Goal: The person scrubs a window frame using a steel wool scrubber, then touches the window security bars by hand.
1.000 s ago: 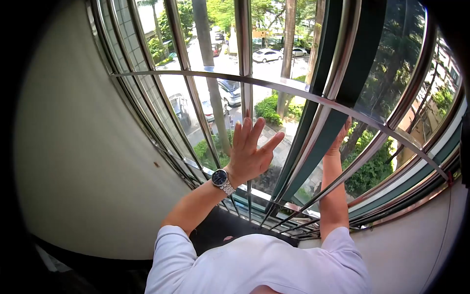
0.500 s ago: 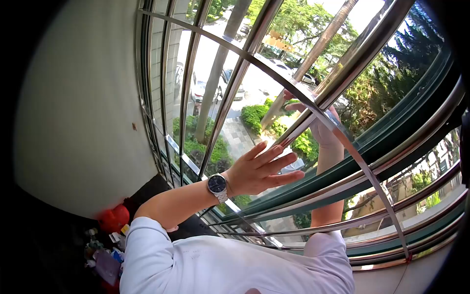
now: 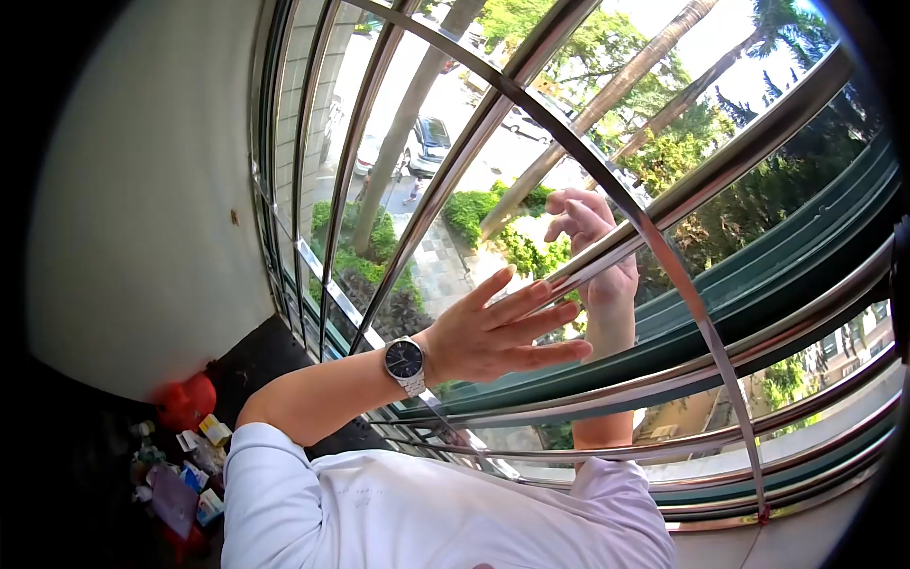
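My left hand [image 3: 502, 327], with a watch [image 3: 405, 359] on its wrist, is spread with fingers apart beside a metal bar [image 3: 590, 262] of the window grille. Whether the fingertips touch the bar is hard to tell. My right hand [image 3: 599, 248] is raised beyond that bar, on the outer side of the grille, with loosely curled fingers apart and nothing visible in them. The bar crosses in front of its palm. Below and behind the right forearm runs the green window frame [image 3: 758, 270].
A flat crossbar [image 3: 687, 284] joins the grille bars. At the lower left lie a red bag [image 3: 186, 402] and several small packages [image 3: 210, 455]. A pale wall [image 3: 133, 218] stands on the left. Outside are trees, bushes [image 3: 466, 216] and parked cars [image 3: 431, 144].
The view has turned and shifted. My right hand has moved from beside the green frame to just beyond a grille bar, near my left hand. My left hand has tilted rightward, still spread.
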Demonstrator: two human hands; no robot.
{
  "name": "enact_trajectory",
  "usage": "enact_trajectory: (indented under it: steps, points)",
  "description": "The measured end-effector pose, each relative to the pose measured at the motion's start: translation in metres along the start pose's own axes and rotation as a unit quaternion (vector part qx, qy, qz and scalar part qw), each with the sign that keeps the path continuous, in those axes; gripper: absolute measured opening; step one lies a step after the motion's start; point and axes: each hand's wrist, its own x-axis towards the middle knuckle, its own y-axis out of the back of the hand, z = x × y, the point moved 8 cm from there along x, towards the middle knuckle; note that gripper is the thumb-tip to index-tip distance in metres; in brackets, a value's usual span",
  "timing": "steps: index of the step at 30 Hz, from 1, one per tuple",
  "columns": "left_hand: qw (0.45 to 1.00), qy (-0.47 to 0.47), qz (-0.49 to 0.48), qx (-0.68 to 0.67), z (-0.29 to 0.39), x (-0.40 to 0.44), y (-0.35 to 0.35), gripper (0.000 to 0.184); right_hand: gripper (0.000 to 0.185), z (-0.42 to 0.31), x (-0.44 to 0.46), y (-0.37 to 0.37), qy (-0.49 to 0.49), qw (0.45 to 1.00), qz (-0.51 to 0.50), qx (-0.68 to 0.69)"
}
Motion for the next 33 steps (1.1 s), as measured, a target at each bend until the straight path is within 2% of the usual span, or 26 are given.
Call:
enact_trajectory:
  steps: [2,4,7,10,11,12,14,15,18,22,25,29,32,33]
  points:
    - [1.0,-0.003,-0.002,0.0,0.0,-0.001,0.001,0.05,0.04,0.0,0.004,0.002,-0.023,0.998,0.065,0.009]
    - [1.0,-0.01,-0.025,0.011,0.001,-0.002,-0.002,0.071,0.042,0.004,-0.002,0.006,-0.015,0.997,0.068,0.013]
    - [1.0,-0.006,-0.017,0.002,0.001,-0.001,-0.001,0.073,0.045,0.003,-0.007,0.004,-0.014,0.999,0.043,-0.009]
    - [1.0,-0.006,-0.017,-0.002,0.001,-0.002,-0.001,0.073,0.049,-0.005,-0.002,0.005,0.002,0.995,0.055,-0.081]
    - [1.0,-0.006,-0.018,-0.003,0.001,-0.002,-0.001,0.073,0.049,-0.003,-0.002,0.007,-0.041,0.994,0.098,-0.032]
    - [1.0,-0.006,-0.018,-0.003,0.001,-0.002,-0.001,0.072,0.049,-0.002,-0.003,0.007,-0.042,0.994,0.099,-0.032]
    - [1.0,-0.007,-0.018,-0.006,0.001,-0.002,-0.001,0.072,0.044,-0.001,-0.004,0.007,-0.029,0.997,0.071,-0.011]
    - [1.0,-0.007,-0.021,-0.007,0.001,-0.001,0.0,0.072,0.042,-0.004,-0.003,0.003,-0.007,0.997,0.034,-0.068]
    - [1.0,-0.006,-0.021,-0.009,0.001,0.0,0.0,0.071,0.042,-0.002,-0.005,0.001,0.029,0.995,0.016,-0.097]
    - [1.0,-0.007,-0.024,-0.01,0.001,0.0,0.0,0.07,0.043,0.002,-0.007,0.007,-0.056,0.994,0.071,-0.064]
    - [1.0,-0.004,-0.024,-0.016,0.0,-0.001,-0.001,0.07,0.039,0.005,-0.005,-0.003,-0.064,0.99,0.02,-0.121]
    - [1.0,-0.009,-0.019,-0.018,0.0,0.0,0.0,0.068,0.04,0.004,-0.007,0.0,-0.047,0.995,0.083,-0.018]
    - [0.999,-0.006,-0.027,-0.022,0.001,-0.001,0.0,0.067,0.044,0.008,-0.008,0.0,-0.061,0.996,0.049,-0.042]
    - [0.999,-0.008,-0.026,-0.019,0.001,-0.001,0.0,0.066,0.044,0.008,-0.006,-0.003,-0.024,0.997,0.009,-0.076]
